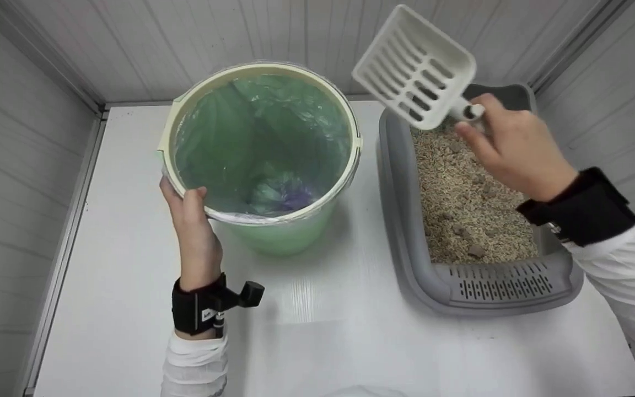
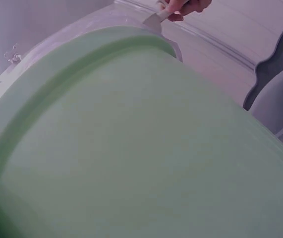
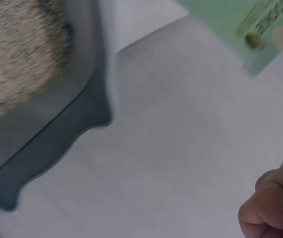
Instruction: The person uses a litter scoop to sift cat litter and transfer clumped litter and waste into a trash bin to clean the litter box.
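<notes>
A green bucket [image 1: 273,234] with a cream rim and a green plastic liner stands at the table's left; its wall [image 2: 141,148] fills the left wrist view. My left hand [image 1: 188,212] grips the bucket's near rim, thumb over the edge. My right hand [image 1: 507,146] holds the handle of a white slotted scoop [image 1: 414,69], raised empty between the bucket and a grey litter tray [image 1: 405,231]. The tray holds beige litter [image 1: 461,187] with darker clumps. In the right wrist view, my right hand's curled fingers [image 3: 272,206] show at the lower right, above the tray's rim [image 3: 57,144].
The white table [image 1: 317,331] is boxed in by grey panelled walls at the left, back and right. The tray's slotted front ledge [image 1: 499,284] faces me. A crumpled purple and green wad [image 1: 281,196] lies at the bucket's bottom.
</notes>
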